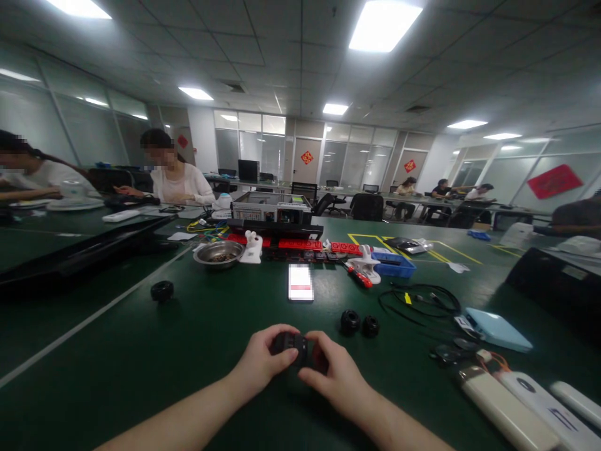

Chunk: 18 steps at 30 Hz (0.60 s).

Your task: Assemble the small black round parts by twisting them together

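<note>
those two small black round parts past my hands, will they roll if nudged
Probably not: the two small black round parts seem to lie flat on the green table, so they would likely slide. They look compact and rigid, like the similar black part held between left hand and right hand, so probably light.

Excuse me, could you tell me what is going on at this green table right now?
A person holds a small black round part between both hands, left hand and right hand gripping it from either side over the green table. A pair of similar black parts lies just beyond the right hand, and a lone black part lies far to the left. A lit phone lies flat farther ahead.
</note>
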Each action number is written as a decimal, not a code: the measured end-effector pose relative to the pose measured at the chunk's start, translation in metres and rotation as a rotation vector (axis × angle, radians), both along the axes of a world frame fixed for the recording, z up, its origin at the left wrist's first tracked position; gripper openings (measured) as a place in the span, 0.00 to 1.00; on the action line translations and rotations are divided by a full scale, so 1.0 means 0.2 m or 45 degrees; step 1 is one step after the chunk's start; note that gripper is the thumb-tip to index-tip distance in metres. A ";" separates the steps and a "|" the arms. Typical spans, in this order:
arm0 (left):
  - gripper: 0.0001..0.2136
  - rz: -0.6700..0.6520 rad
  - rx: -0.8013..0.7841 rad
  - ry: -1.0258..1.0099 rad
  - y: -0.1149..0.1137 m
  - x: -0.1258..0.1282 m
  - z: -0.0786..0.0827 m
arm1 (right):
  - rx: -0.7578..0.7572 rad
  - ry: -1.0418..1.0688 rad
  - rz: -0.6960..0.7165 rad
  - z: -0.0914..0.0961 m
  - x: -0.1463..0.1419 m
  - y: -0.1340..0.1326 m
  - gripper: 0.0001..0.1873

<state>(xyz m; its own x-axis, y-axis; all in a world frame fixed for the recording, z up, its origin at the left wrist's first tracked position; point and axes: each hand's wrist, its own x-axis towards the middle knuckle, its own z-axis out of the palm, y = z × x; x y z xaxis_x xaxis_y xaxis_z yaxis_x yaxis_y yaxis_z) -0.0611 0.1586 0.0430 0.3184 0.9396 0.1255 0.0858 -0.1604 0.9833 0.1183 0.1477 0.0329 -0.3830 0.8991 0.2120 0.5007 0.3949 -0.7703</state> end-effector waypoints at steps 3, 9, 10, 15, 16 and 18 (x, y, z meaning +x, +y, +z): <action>0.17 0.086 0.185 0.194 -0.03 0.00 0.03 | -0.015 0.114 0.019 -0.02 0.00 0.02 0.17; 0.20 0.056 0.461 0.541 -0.06 -0.01 0.03 | 0.001 0.145 0.109 -0.02 0.01 0.02 0.24; 0.21 0.045 0.473 0.550 -0.06 -0.01 0.02 | -0.002 0.132 0.108 -0.02 0.01 0.02 0.24; 0.26 0.000 0.518 0.527 -0.04 -0.03 0.00 | -0.027 0.132 0.106 -0.01 0.01 0.02 0.22; 0.27 0.005 0.514 0.518 -0.04 -0.03 0.00 | -0.027 0.155 0.117 -0.01 0.01 0.02 0.21; 0.29 0.041 0.464 0.471 -0.04 -0.04 0.00 | -0.025 0.211 0.125 -0.01 0.01 0.02 0.17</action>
